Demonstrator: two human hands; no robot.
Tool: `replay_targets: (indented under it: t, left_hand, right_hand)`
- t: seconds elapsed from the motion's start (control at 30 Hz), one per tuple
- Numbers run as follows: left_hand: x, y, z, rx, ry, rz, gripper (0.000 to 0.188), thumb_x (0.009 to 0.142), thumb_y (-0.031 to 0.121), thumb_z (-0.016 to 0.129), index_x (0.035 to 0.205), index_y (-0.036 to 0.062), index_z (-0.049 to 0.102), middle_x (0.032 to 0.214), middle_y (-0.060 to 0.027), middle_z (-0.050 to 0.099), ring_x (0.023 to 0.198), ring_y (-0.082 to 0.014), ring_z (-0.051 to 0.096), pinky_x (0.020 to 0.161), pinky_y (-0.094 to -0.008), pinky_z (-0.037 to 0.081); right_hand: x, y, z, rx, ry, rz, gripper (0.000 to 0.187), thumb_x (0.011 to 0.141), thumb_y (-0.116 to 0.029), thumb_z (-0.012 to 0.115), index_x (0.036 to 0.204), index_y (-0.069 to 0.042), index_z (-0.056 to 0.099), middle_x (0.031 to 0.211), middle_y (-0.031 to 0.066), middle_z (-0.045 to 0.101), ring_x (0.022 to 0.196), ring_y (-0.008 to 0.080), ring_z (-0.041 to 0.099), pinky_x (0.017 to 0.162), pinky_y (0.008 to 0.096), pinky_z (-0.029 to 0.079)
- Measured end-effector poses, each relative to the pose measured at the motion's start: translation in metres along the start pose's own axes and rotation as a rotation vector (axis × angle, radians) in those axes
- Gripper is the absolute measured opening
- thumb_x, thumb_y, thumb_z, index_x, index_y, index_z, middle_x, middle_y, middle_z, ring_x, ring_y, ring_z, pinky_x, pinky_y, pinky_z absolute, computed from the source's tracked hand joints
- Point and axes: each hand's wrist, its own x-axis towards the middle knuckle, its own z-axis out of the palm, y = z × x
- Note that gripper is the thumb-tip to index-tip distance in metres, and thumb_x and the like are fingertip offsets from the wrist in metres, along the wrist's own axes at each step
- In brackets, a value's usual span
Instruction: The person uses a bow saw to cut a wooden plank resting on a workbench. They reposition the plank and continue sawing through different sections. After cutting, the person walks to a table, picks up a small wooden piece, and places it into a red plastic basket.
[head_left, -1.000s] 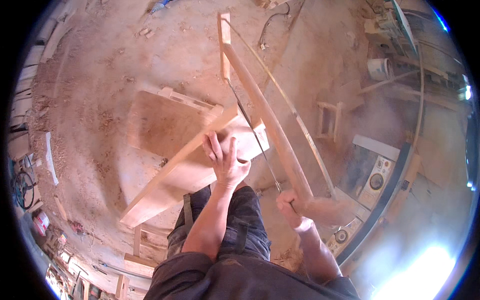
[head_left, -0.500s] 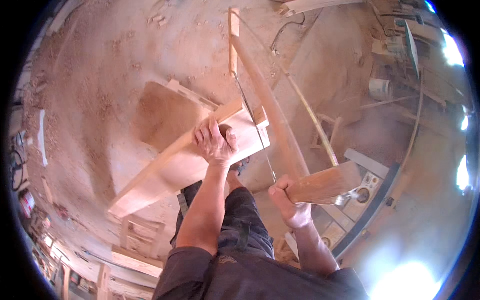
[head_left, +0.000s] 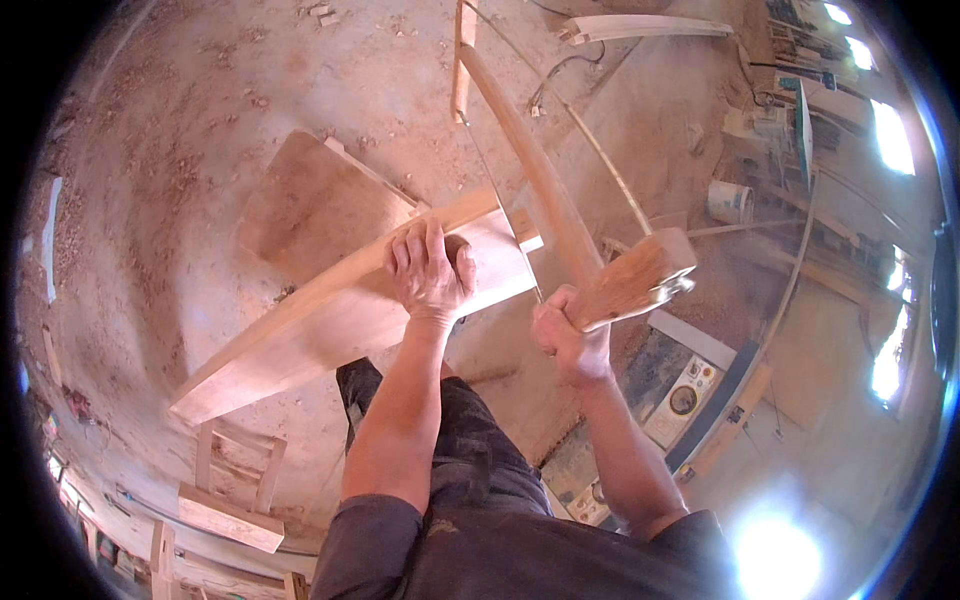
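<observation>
Plank of pale, smooth-planed wood, long and flat, lay in the middle of the view with its long axis slanting from lower left up to upper right, right end squared off beside the saw blade. Was pinned from above by left hand, palm down, fingers spread and curled over the far edge, not closed around anything. Close beside it, right hand was wrapped tight around the thick handle block of wooden frame saw, fist fully closed. Saw frame: rounded pale timber arm running up and away toward the top of the view, thin dark blade alongside it meeting the plank's right end, slim cord or rod on the far side. Under the plank, a darker, worn board-like support. Beyond, floor thick with reddish sawdust and chips; farther right, white bucket.
</observation>
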Motion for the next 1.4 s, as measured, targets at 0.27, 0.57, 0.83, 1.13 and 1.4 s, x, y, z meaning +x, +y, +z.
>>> replay_targets:
  t: [0.27, 0.57, 0.83, 1.13, 1.4]
  left_hand:
    - [0.002, 0.003, 0.005, -0.055, 0.012, 0.022, 0.060, 0.093, 0.046, 0.049, 0.133, 0.0014, 0.048, 0.122, -0.0200, 0.056, 0.116, -0.0401, 0.049, 0.102, -0.0553, 0.032]
    - [-0.008, -0.002, 0.001, -0.038, -0.030, 0.016, 0.060, 0.090, 0.045, 0.052, 0.132, 0.0024, 0.048, 0.123, -0.0198, 0.055, 0.117, -0.0383, 0.049, 0.103, -0.0548, 0.031]
    - [0.006, 0.000, 0.010, -0.075, 0.025, 0.016, 0.059, 0.092, 0.045, 0.052, 0.132, 0.0015, 0.049, 0.122, -0.0216, 0.056, 0.112, -0.0410, 0.050, 0.100, -0.0559, 0.033]
    - [-0.003, -0.004, 0.007, -0.059, 0.049, 0.030, 0.059, 0.089, 0.041, 0.054, 0.131, 0.0011, 0.050, 0.123, -0.0207, 0.055, 0.110, -0.0402, 0.052, 0.100, -0.0547, 0.033]
    - [-0.002, 0.005, 0.002, -0.021, 0.064, 0.041, 0.057, 0.096, 0.044, 0.047, 0.130, -0.0015, 0.051, 0.117, -0.0224, 0.058, 0.103, -0.0412, 0.053, 0.094, -0.0531, 0.036]
  right_hand:
    - [-0.114, 0.003, -0.048, -0.112, -0.079, -0.098, 0.018, 0.095, -0.003, 0.055, 0.082, -0.010, 0.046, 0.069, -0.0020, 0.046, 0.061, 0.0094, 0.044, 0.058, 0.0269, 0.039]
    - [-0.013, 0.024, -0.016, -0.017, -0.028, -0.071, 0.021, 0.092, -0.003, 0.059, 0.078, -0.011, 0.047, 0.073, -0.0020, 0.051, 0.063, 0.0082, 0.046, 0.056, 0.0264, 0.038]
    - [-0.074, 0.015, -0.032, 0.019, -0.088, -0.047, 0.015, 0.094, -0.008, 0.060, 0.085, -0.011, 0.049, 0.077, -0.0021, 0.052, 0.067, 0.0076, 0.046, 0.058, 0.0247, 0.037]
    - [-0.100, 0.016, -0.048, 0.046, -0.128, -0.084, 0.024, 0.092, -0.009, 0.060, 0.073, -0.010, 0.045, 0.069, -0.0014, 0.049, 0.067, 0.0107, 0.047, 0.066, 0.0293, 0.043]
    - [-0.060, 0.060, -0.061, -0.023, -0.195, -0.257, 0.012, 0.094, -0.007, 0.057, 0.086, -0.008, 0.050, 0.077, 0.0009, 0.052, 0.069, 0.0123, 0.047, 0.077, 0.0311, 0.046]
